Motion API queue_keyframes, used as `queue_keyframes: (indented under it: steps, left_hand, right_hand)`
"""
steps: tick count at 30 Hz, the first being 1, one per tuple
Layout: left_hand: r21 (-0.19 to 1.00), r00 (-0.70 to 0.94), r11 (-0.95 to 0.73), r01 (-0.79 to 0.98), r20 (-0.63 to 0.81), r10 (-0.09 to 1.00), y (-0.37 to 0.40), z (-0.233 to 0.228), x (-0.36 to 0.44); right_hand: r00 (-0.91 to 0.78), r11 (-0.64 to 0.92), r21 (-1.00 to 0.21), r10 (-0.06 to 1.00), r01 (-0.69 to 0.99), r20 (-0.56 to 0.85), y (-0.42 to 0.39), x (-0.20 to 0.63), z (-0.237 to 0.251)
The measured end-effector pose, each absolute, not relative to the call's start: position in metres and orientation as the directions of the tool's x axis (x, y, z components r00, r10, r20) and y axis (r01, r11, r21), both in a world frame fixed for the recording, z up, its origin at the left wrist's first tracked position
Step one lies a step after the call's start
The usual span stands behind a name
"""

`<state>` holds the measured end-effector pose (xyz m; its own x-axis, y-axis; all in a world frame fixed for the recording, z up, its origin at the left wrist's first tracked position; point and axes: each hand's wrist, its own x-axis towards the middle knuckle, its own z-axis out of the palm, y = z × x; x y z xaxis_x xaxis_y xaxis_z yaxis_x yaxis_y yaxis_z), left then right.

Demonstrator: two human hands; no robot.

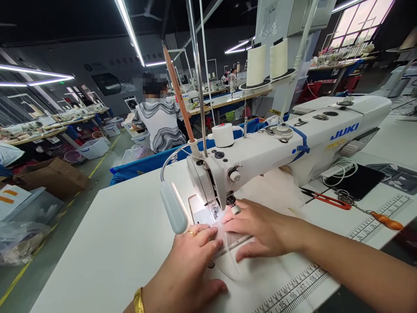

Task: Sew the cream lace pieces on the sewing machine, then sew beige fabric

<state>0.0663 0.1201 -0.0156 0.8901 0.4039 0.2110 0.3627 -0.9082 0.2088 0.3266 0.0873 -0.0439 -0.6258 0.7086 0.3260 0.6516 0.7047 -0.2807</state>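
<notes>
A white JUKI sewing machine (293, 143) stands on a white table (107, 243). A piece of white fabric (260, 282) lies flat under its needle area (215, 213). My left hand (187, 269), with a ring and a gold bracelet, presses flat on the fabric just in front of the presser foot. My right hand (263, 230) lies flat on the fabric to the right of the needle, fingers pointing left toward it. Both hands rest on the cloth with fingers spread, gripping nothing.
A gooseneck lamp (174, 208) hangs left of the needle. Red-handled snips (325, 199), a chain with an orange tool (386, 221), a black pad (358, 180) and printed ruler marks (378, 221) lie to the right. Thread cones (267, 63) stand behind. A seated person (159, 119) works beyond; boxes (52, 176) line the aisle.
</notes>
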Motion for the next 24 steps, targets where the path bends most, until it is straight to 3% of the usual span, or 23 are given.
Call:
queue_keyframes:
  steps: [6,12,15,24]
  left_hand:
    - [0.270,0.814,-0.873,0.405,0.328,0.479,0.123,-0.047,0.075]
    - [0.460,0.710,-0.764,0.453,0.333,0.621,0.133,-0.059,0.085]
    - [0.480,0.699,-0.736,0.478,0.299,0.649,0.136,-0.059,0.090]
    - [0.512,0.662,-0.696,0.503,0.290,0.692,0.147,-0.061,0.096]
  right_hand:
    - [-0.707,0.748,-0.334,0.658,0.573,0.260,0.082,0.321,-0.045]
    - [-0.482,0.636,-0.450,0.771,0.627,0.418,0.090,0.317,-0.058]
    - [-0.366,0.612,-0.498,0.780,0.614,0.507,0.091,0.313,-0.059]
    - [-0.205,0.515,-0.671,0.848,0.533,0.488,0.092,0.307,-0.054]
